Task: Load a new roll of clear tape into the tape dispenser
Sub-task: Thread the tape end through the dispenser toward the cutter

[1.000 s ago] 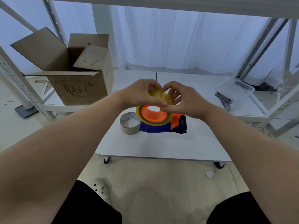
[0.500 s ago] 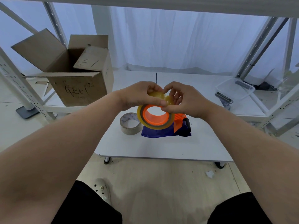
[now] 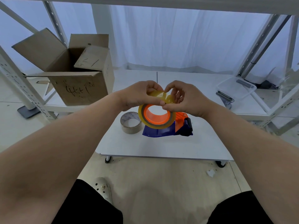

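The tape dispenser (image 3: 168,130), blue with an orange hub, lies on the low white table (image 3: 161,147). A roll of clear yellowish tape (image 3: 156,125) sits around the orange hub. My left hand (image 3: 139,96) and my right hand (image 3: 184,99) meet above the roll. Both pinch a loose end of tape (image 3: 161,96) pulled up from the roll, thumbs touching at its near side. My fingers hide the far rim of the roll.
An empty cardboard tape core (image 3: 130,122) stands just left of the dispenser. An open cardboard box (image 3: 77,75) sits on the low shelf at the left. A clear plastic bin (image 3: 236,87) lies at the right. White rack posts frame both sides.
The view has shifted slightly. My fingers have worked the loose tape end a little further up from the roll. The dispenser and the roll stay in place.
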Demonstrator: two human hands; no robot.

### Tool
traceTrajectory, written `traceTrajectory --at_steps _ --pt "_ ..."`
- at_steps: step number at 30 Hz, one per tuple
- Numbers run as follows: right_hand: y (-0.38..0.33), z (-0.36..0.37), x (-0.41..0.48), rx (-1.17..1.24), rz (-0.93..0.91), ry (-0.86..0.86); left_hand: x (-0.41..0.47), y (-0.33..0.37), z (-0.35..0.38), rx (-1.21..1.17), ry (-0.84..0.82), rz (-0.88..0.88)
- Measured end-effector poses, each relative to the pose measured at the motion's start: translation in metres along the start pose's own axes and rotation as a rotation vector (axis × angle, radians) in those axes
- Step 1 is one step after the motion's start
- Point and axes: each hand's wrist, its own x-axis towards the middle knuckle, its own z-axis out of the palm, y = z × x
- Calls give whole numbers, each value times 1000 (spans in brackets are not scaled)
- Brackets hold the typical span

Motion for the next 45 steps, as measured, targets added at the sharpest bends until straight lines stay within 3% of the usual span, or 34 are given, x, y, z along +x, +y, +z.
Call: traceTrajectory --at_steps 16,33,39,45 --pt "-1 2 -2 49 -5 120 2 -3 -2 -35 98 11" --pt "-1 2 -2 58 44 31 -2 0 1 27 83 -7" --pt "11 -2 -2 137 112 41 0 0 -1 -123 28 -65" --pt "0 5 5 40 143 183 8 -1 6 -193 230 -32"
